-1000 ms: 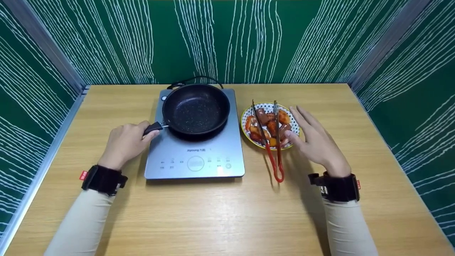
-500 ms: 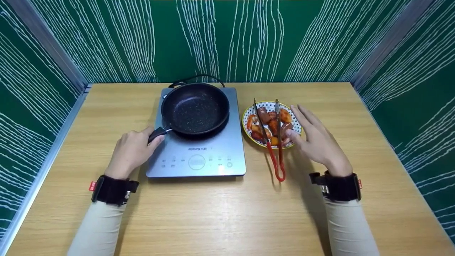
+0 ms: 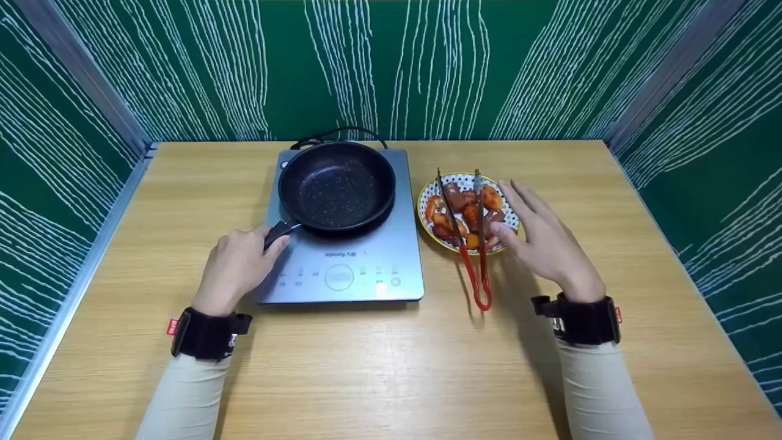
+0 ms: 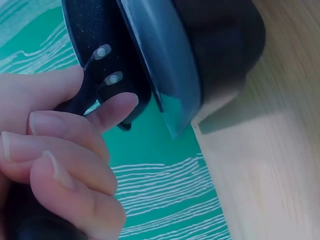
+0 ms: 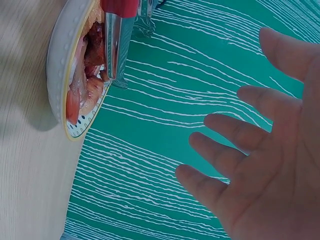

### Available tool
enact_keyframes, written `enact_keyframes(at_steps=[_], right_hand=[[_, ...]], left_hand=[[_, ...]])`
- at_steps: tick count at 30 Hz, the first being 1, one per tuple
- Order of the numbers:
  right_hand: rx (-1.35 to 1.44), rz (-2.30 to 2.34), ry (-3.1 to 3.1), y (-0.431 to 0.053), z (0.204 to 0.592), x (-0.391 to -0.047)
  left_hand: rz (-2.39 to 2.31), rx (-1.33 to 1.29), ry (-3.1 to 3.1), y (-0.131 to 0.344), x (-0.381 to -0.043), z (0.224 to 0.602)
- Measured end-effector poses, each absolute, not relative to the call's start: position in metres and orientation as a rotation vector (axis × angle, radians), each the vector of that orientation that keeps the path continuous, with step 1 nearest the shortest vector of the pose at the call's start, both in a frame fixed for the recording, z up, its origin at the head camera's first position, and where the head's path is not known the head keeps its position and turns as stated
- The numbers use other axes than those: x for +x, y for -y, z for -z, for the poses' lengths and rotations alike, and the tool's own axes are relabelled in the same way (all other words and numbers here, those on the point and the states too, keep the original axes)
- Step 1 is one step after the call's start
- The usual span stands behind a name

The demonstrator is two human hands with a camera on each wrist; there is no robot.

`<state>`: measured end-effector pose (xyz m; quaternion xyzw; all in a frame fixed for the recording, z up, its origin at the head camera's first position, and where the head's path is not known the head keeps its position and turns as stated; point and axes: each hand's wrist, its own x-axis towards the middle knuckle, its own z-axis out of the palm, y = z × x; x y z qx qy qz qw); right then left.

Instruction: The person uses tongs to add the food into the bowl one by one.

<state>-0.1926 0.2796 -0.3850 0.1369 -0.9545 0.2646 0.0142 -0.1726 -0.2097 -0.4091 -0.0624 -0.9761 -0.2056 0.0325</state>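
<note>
A dark speckled frying pan (image 3: 338,189) sits over the induction cooker (image 3: 391,269), its handle pointing to the front left. My left hand (image 3: 238,266) grips that black handle (image 3: 278,232); in the left wrist view the fingers (image 4: 70,145) curl round it beside the riveted end. To the right, my right hand (image 3: 547,247) hovers beside a polka-dotted plate (image 3: 508,223), fingers spread and holding nothing, as the right wrist view also shows. Chunks of sauced food (image 3: 470,215) fill the plate. Red-handled tongs (image 3: 479,275) lie across it with their arms apart.
The wooden table (image 3: 366,366) carries the cooker at left of centre and the plate right of it. A black cord (image 3: 348,129) runs behind the cooker. Green panels with white lines (image 3: 391,67) close in the back and both sides.
My left hand has swung right and toward me with the pan handle, so the pan has turned on the cooker. The right hand, tongs and plate have stayed put.
</note>
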Motion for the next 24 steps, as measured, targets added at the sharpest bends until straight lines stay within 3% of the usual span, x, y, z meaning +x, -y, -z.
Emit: enact_keyframes(at_steps=[24], right_hand=[[0.123,-0.808,3.066,-0.242,0.394,-0.178]], left_hand=[[0.577,-0.196,2.962,0.203,-0.169,0.410]])
